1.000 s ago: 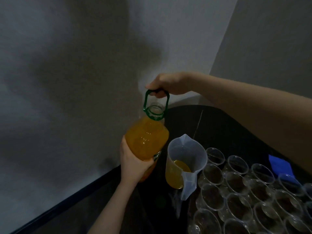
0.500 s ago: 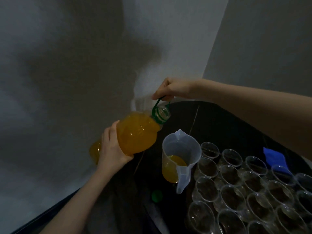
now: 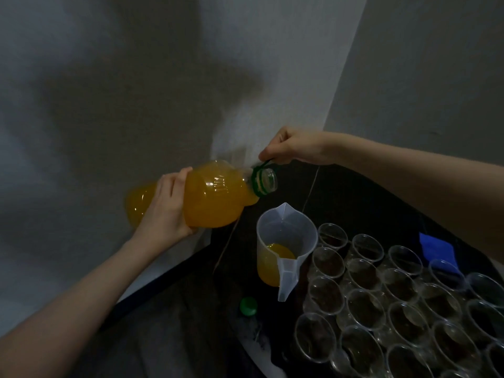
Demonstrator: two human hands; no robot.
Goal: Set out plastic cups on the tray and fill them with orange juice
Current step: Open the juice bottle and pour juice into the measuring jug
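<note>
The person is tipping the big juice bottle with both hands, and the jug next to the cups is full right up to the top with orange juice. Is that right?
Not quite. The head view shows both hands tipping the juice bottle, left hand on its body and right hand at its green handle. But the jug is not full: juice sits only in its bottom part, next to the cups.

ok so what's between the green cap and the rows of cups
In the head view, the measuring jug's handle hangs between the green cap and the nearest cups; otherwise only dark table.
</note>
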